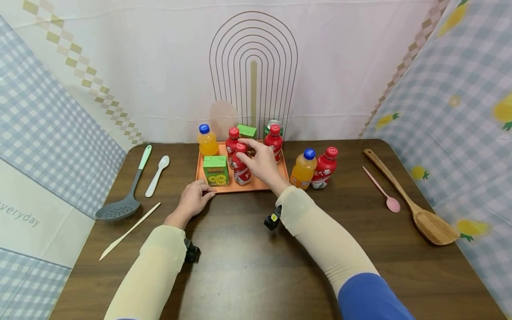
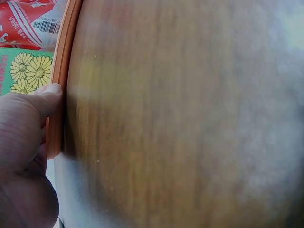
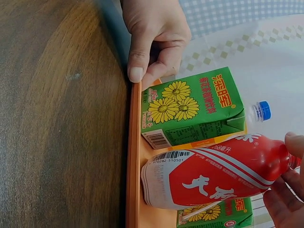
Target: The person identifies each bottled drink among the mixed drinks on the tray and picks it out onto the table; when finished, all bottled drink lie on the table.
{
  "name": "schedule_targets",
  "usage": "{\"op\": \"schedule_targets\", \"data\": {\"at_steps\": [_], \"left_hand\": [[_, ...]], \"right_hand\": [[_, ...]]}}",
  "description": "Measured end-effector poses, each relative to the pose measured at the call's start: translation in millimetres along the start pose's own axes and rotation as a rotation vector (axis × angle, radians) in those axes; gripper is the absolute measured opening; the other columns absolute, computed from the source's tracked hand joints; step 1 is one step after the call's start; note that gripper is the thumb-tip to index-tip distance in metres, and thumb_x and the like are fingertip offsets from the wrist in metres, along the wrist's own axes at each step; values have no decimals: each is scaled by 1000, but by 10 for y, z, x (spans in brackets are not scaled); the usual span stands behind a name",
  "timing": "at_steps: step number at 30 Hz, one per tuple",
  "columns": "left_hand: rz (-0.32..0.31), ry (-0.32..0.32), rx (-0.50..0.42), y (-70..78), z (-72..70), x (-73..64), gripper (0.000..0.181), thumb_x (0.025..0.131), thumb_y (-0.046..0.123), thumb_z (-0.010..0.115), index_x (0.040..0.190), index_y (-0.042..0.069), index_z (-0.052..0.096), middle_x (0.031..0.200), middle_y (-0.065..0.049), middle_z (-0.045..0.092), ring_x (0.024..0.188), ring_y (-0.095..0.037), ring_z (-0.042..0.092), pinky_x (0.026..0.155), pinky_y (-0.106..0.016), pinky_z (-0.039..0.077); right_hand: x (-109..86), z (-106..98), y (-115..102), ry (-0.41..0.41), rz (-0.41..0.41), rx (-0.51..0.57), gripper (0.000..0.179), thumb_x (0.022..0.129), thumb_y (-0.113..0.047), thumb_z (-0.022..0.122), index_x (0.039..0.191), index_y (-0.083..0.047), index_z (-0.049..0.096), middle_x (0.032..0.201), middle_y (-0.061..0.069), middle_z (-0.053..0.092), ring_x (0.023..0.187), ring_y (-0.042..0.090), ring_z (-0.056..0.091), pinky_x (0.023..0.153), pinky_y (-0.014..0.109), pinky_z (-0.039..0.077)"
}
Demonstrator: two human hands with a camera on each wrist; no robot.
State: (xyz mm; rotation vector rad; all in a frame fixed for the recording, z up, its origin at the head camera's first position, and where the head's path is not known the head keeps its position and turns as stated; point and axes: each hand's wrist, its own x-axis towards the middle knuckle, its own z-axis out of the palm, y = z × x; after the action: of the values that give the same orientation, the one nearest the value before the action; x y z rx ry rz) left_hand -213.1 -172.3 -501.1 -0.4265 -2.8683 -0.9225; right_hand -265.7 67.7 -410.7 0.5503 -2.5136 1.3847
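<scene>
My right hand [image 1: 265, 163] pinches the red-capped neck of a red drink bottle [image 3: 213, 175], which stands at the front of the orange tray [image 1: 260, 185]. At the tray's front left corner, my left hand [image 1: 192, 198] grips the rim, its thumb [image 2: 53, 90] lying on the edge. Beside the held bottle stands a green drink carton [image 1: 216, 172] with yellow flowers. Behind are a juice bottle [image 1: 208, 144] with a blue cap, a second red bottle [image 1: 232, 146] and another green carton [image 1: 246, 131]. A third red bottle [image 1: 274, 144] stands at the back right, before a green can [image 1: 266, 129].
Right of the tray, another juice bottle [image 1: 302, 171] and red bottle [image 1: 324, 169] stand on the table. A grey slotted turner [image 1: 120, 209], a white spoon [image 1: 157, 178] and a pale stick [image 1: 130, 231] lie left. A pink spoon [image 1: 393, 204] and wooden spatula [image 1: 434, 226] lie right.
</scene>
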Motion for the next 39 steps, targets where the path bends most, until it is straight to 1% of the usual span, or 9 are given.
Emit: {"op": "schedule_targets", "data": {"at_steps": [6,13,18,21,24,28,34,39], "left_hand": [[-6,-3,-1,3,-5,2,8,88,15,71,88,12,78,80,2,58,76,-18,55,71,-37,44],[-12,-11,4,-2,8,3,9,89,17,71,88,12,78,80,2,57,77,-18,54,71,-37,43],[-18,-15,0,-11,16,-2,9,89,17,70,88,12,78,80,2,57,76,-18,54,70,-36,43],[-16,-12,-5,-6,9,-7,9,89,16,70,88,12,78,80,2,57,76,-18,54,70,-36,43],[-17,-8,-5,3,2,-11,9,89,16,70,88,12,78,80,2,56,76,-18,54,70,-36,43],[-8,-2,5,1,4,-9,8,89,15,70,89,11,78,80,2,57,77,-19,55,71,-38,44],[10,9,13,-4,8,-11,9,89,16,71,89,11,78,80,2,58,78,-20,57,72,-40,45],[5,6,11,-1,9,-15,9,89,16,71,88,12,78,80,2,57,77,-19,56,72,-39,44]], "right_hand": [[7,-13,-12,6,-10,-14,40,88,-23,72,126,-16,64,115,2,67,93,9,63,81,24,51],[5,-30,-18,2,8,-32,42,88,-23,72,128,-17,63,118,3,67,96,10,63,82,25,51],[-22,-73,-15,0,10,-32,42,88,-20,72,128,-16,63,118,4,67,97,12,64,83,26,51],[-43,-122,-5,14,10,-22,41,88,-18,72,127,-15,64,116,4,67,97,11,65,83,26,51],[-71,-195,-6,27,-3,-6,40,88,-18,72,127,-15,64,115,4,68,96,11,65,82,26,52],[-151,-341,-17,34,-35,30,38,89,-17,70,127,-14,64,114,5,67,94,12,65,81,27,52],[-351,-611,-19,32,-59,97,38,91,-17,67,129,-14,63,118,7,66,96,16,65,81,32,53],[-540,-840,-1,13,-96,136,39,91,-14,67,130,-13,62,120,7,65,101,18,65,85,35,52]]}}
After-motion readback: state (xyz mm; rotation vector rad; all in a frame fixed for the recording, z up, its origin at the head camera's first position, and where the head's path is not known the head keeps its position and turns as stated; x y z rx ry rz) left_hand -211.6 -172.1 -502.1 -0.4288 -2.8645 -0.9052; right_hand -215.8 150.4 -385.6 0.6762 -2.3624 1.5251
